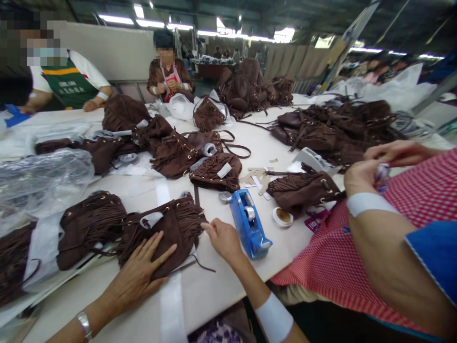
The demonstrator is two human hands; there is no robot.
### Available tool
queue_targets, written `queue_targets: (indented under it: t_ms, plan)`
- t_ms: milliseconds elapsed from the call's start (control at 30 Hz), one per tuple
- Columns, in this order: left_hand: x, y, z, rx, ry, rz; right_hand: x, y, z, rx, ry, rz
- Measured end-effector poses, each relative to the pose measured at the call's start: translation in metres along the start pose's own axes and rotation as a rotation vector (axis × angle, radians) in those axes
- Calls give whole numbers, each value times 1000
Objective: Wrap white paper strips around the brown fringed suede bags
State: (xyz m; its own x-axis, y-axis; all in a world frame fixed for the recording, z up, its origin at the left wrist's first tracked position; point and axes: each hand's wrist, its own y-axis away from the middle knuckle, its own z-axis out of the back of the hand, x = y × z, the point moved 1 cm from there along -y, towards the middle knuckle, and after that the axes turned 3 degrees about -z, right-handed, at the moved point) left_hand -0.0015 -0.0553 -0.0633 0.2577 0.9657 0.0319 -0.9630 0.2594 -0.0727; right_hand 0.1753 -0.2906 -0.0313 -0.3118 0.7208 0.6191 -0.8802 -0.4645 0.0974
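My left hand (pixel 139 274) lies flat with fingers spread on a brown fringed suede bag (pixel 167 228) at the table's near edge. My right hand (pixel 223 238) rests at the bag's right edge with fingers curled, pinching the fringe there. A blue tape dispenser (pixel 250 224) stands just to the right of that hand. A second fringed bag (pixel 89 224) lies to the left of the one I press.
Several brown fringed bags cover the white table (pixel 200 290). A tape roll (pixel 283 216) lies beyond the dispenser. A co-worker in a red checked apron (pixel 357 267) sits at my right, hands raised. Two other people sit at the far side. Clear plastic bags (pixel 39 176) lie at the left.
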Motion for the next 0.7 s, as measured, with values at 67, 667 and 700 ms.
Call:
queue_targets:
  t_ms: [67,667,700]
  plan:
    - [0,0,0,3,0,-7,2,3,-11,178,-4,-72]
    - [2,1,-3,-32,-48,-13,100,-68,14,147,-338,341]
    - [2,1,-3,-35,-44,-16,86,-60,16,85,-371,323]
